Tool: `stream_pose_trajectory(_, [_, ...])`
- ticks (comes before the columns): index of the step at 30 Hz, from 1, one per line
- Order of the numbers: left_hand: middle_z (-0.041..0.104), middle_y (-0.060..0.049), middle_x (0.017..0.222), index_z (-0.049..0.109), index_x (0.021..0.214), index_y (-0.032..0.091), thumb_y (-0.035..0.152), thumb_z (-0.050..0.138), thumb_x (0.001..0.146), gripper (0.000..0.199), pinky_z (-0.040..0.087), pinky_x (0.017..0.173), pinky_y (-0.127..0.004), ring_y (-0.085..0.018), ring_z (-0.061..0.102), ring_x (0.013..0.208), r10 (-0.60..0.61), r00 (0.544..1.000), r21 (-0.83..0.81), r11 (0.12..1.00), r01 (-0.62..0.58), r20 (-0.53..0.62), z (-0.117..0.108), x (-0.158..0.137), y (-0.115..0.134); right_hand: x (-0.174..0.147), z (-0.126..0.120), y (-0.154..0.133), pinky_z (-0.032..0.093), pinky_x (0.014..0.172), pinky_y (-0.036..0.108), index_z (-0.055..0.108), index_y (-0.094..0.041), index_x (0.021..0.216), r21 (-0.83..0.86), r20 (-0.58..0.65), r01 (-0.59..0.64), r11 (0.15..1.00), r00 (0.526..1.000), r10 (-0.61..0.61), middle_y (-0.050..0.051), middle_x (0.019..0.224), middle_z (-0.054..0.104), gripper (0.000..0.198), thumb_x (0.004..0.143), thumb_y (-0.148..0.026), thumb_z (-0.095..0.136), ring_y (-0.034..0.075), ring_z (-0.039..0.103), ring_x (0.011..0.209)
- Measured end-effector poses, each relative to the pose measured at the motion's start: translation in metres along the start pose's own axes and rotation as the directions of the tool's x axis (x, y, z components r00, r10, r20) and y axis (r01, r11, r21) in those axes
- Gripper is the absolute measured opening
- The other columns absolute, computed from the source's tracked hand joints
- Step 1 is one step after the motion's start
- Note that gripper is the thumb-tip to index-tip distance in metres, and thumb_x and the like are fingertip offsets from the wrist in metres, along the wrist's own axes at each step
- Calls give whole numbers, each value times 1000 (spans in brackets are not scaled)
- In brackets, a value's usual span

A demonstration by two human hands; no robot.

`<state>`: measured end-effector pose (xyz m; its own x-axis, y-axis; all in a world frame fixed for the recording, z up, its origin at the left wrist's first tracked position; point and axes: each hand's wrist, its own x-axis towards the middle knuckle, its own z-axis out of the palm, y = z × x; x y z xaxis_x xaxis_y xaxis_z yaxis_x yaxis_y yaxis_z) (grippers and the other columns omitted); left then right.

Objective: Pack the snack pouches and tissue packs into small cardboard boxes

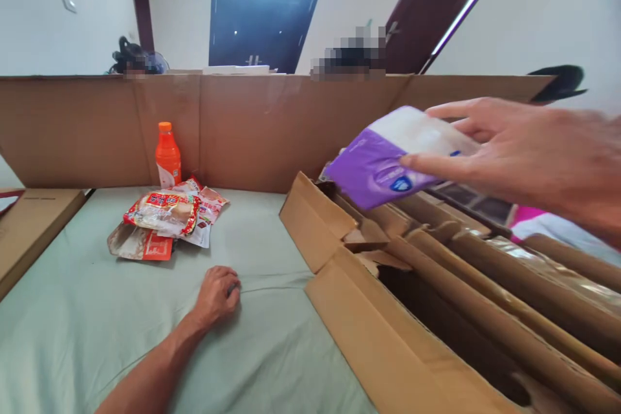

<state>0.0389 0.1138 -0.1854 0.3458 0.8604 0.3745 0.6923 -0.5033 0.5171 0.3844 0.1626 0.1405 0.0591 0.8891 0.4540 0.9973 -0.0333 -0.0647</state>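
My right hand [509, 142] grips a purple and white soft pack of tissues [383, 162], thumb on its near face and fingers over the top edge. The pack is tilted in the air above the open cardboard boxes at the right. On the green cloth rests my left hand [218, 294], its fingers curled in; a small dark spot shows between them, and I cannot make out whether it is an object. Beyond it lies a pile of snack packets, with a clear and red bread packet [165, 212] on top. Behind them stands an orange bottle [167, 155].
Open cardboard boxes [359, 310] with raised flaps line the right side, some with packaged goods inside. A cardboard wall [291, 132] closes off the back. At the left edge lies a flat cardboard box [39, 226]. Parts of people's heads show beyond the wall.
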Motion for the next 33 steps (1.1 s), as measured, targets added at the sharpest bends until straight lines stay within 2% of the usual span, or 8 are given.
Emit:
stream_pose_trajectory(6, [65,-10,127,64,122,19,37,63,99,29,57,96,-46,-23,66,110,-5,1000,5,1000,5,19,8,-2,-3,-15,25,-106,53,78,43,65,-35,123,189,264,205,960,931,-251,6,103,78,51,74,-49,70,33,72,92])
stream_pose_trajectory(11, [65,-9,126,64,122,19,37,63,100,29,58,94,-45,-22,66,108,-5,1000,10,1000,5,18,14,-3,-4,-6,66,-174,50,76,34,67,-31,125,112,438,335,936,829,-349,5,110,78,54,73,-43,69,31,72,100])
stream_pose_trajectory(15, [66,-9,126,64,122,19,37,63,100,29,57,94,-45,-22,66,108,-2,1000,11,1000,2,10,19,-3,-6,11,88,-223,49,79,34,66,-25,128,114,377,351,930,850,-367,10,120,75,54,76,-42,68,33,69,109])
stream_pose_trajectory(20, [66,-9,124,65,120,19,37,63,100,27,58,94,-44,-22,67,107,-5,1000,4,1000,5,3,23,-4,-7,18,90,-259,48,87,33,61,-24,134,217,247,371,903,874,-419,7,130,71,48,93,-47,54,27,68,112])
stream_pose_trajectory(23, [67,-9,123,66,118,18,37,63,100,26,57,94,-44,-22,67,107,-7,1000,-4,1000,7,-2,23,-4,-8,9,86,-243,48,81,32,70,-25,118,308,161,423,852,860,-485,4,111,77,36,90,-43,57,23,71,96])
stream_pose_trajectory(27, [68,-8,121,66,116,17,37,64,99,27,57,95,-45,-22,67,107,5,1000,-18,1000,-5,-13,20,-2,-11,4,88,-172,49,72,30,77,-26,102,346,130,427,835,860,-494,1,86,78,29,86,-41,58,19,71,77])
stream_pose_trajectory(30, [70,-7,114,69,107,17,33,65,98,19,56,96,-46,-22,67,107,31,999,-29,999,-32,-33,15,1,-13,8,88,-98,49,70,30,78,-24,89,323,104,292,900,935,-340,1,79,78,25,84,-38,57,20,70,73])
stream_pose_trajectory(33, [74,-10,107,72,95,17,17,61,92,11,56,96,-46,-25,69,105,66,995,-31,997,-68,-74,9,6,-15,10,78,-24,50,73,29,78,-20,91,327,119,6,945,992,-48,4,79,78,24,86,-31,58,20,72,77])
